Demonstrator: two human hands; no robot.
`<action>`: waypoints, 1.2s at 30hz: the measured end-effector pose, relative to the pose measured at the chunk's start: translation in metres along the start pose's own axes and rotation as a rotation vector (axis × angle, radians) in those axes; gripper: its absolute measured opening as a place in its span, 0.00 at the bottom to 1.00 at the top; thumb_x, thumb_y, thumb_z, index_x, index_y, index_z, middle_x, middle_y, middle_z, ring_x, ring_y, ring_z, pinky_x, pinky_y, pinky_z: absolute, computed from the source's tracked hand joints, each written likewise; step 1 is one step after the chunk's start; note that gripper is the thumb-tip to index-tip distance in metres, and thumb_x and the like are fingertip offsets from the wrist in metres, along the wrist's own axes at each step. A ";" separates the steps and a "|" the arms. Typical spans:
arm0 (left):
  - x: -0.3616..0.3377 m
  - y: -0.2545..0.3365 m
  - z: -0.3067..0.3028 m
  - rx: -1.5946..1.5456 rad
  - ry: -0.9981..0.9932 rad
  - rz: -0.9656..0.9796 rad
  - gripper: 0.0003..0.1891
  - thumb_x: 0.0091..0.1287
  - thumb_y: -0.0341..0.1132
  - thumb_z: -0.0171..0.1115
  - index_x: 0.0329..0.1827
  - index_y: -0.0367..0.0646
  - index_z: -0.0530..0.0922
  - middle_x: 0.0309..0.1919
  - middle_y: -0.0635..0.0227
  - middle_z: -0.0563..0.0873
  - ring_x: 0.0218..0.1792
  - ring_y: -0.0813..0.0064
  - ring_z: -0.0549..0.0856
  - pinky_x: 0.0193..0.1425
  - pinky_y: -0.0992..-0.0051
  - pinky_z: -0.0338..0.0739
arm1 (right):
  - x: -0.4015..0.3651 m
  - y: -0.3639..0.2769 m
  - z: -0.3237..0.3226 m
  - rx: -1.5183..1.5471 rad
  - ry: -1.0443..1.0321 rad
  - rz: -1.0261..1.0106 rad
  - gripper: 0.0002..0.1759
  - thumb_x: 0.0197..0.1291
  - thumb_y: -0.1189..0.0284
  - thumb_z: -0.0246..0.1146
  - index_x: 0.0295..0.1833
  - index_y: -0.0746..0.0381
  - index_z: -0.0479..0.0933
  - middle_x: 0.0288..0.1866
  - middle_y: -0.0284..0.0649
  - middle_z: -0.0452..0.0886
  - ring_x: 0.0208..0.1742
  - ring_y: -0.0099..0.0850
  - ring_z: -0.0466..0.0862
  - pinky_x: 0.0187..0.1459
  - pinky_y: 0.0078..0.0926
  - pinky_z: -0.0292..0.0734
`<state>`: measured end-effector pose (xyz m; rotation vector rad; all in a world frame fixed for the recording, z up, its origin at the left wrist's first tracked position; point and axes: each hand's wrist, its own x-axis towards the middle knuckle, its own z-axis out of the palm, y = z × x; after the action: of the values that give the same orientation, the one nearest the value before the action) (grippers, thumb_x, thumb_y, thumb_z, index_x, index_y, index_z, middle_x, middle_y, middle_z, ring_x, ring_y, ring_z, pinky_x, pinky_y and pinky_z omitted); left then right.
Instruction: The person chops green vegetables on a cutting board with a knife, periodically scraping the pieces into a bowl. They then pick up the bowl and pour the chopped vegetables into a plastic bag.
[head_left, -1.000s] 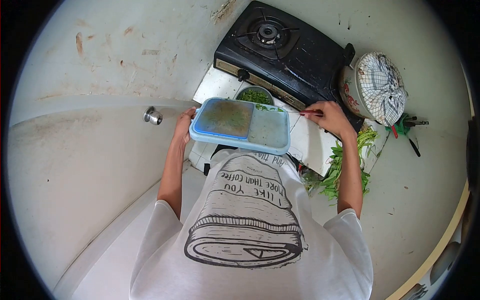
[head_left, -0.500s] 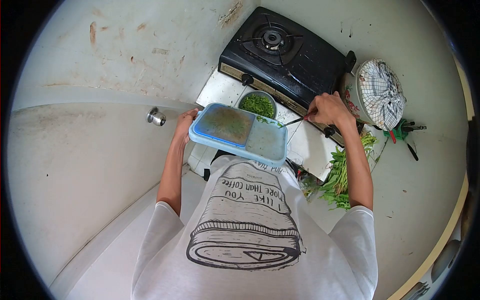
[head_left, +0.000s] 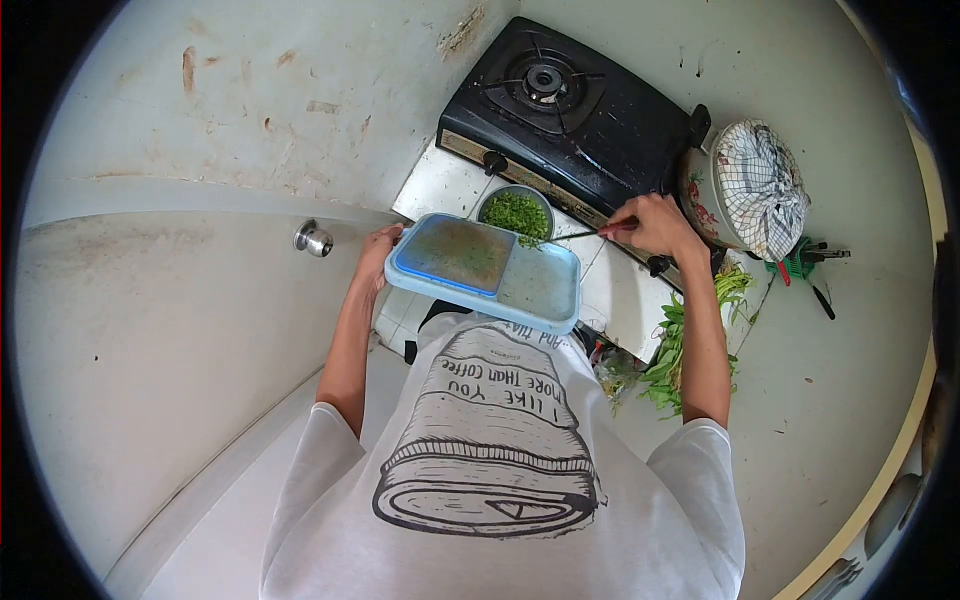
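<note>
A light blue tray-like cutting board (head_left: 540,285) with a darker, stained panel is tilted at the near side of a round bowl (head_left: 549,205). Chopped greens (head_left: 515,214) fill the bowl, and a few bits lie at the board's far edge. My left hand (head_left: 382,245) is closed on the board's left end. Closed around the red handle of a knife (head_left: 618,226) is my right hand (head_left: 655,225). The thin blade points left to the greens at the board's edge by the bowl.
A black gas stove (head_left: 600,110) stands behind the bowl. At the right are a pot covered with a checked cloth (head_left: 762,190), leafy greens (head_left: 668,362) and a green rack (head_left: 797,262). A door knob (head_left: 313,238) is at the left.
My right hand has moved the knife left along the board's far edge, and the bits of greens there have shifted toward the bowl. The board has moved slightly right.
</note>
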<state>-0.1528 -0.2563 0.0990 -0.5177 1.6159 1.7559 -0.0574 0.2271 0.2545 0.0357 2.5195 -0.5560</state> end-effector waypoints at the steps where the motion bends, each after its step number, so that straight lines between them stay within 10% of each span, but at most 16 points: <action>1: 0.000 0.000 0.001 -0.018 0.021 0.004 0.15 0.82 0.31 0.53 0.57 0.27 0.83 0.41 0.57 0.89 0.34 0.74 0.88 0.36 0.74 0.86 | -0.003 0.002 0.001 0.026 -0.044 0.012 0.15 0.58 0.56 0.73 0.49 0.47 0.94 0.46 0.44 0.93 0.51 0.45 0.90 0.64 0.46 0.75; 27: -0.001 0.002 0.010 -0.092 0.053 -0.011 0.12 0.82 0.30 0.54 0.48 0.27 0.82 0.35 0.58 0.89 0.26 0.75 0.87 0.27 0.73 0.84 | -0.001 0.014 0.061 0.349 0.073 0.093 0.18 0.62 0.59 0.73 0.54 0.55 0.92 0.47 0.49 0.93 0.50 0.44 0.92 0.58 0.39 0.84; 36: 0.006 -0.007 0.002 -0.050 0.020 -0.010 0.14 0.81 0.30 0.52 0.55 0.27 0.82 0.41 0.56 0.89 0.36 0.72 0.90 0.37 0.72 0.88 | -0.002 0.002 0.073 0.382 0.177 0.138 0.18 0.62 0.60 0.74 0.54 0.57 0.92 0.46 0.50 0.93 0.49 0.44 0.93 0.57 0.38 0.84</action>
<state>-0.1512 -0.2530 0.0903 -0.5675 1.5838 1.7935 -0.0177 0.2004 0.1994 0.4134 2.5150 -1.0062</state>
